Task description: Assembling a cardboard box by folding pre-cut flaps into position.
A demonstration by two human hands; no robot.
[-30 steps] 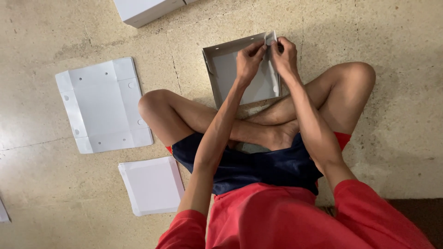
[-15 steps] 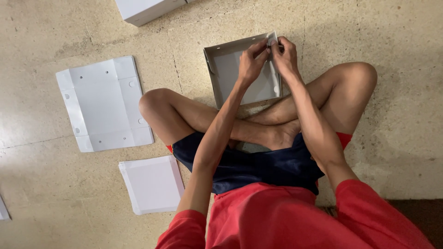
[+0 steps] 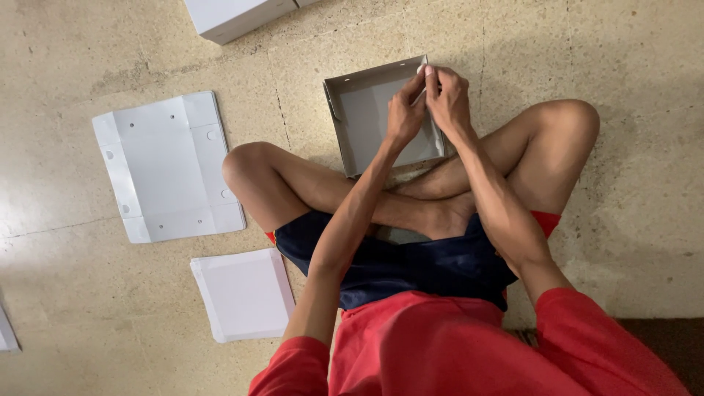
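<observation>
I sit cross-legged on a concrete floor with a shallow grey cardboard box tray (image 3: pixel 367 117) in front of my shins. Both hands meet at its far right corner. My left hand (image 3: pixel 405 111) pinches the right wall of the tray from the inside. My right hand (image 3: pixel 447 99) grips the same wall and corner flap from the outside. The tray's other walls stand upright and its inside holds nothing.
A flat, unfolded white cardboard blank (image 3: pixel 165 169) with punched holes lies to my left. A smaller folded white piece (image 3: pixel 246 293) lies by my left knee. A white assembled box (image 3: pixel 235 15) sits at the top edge, and a white scrap (image 3: pixel 6 330) at far left.
Both hands have stayed at the tray's far right corner, with only slight finger movement on the flap. The tray has not shifted.
</observation>
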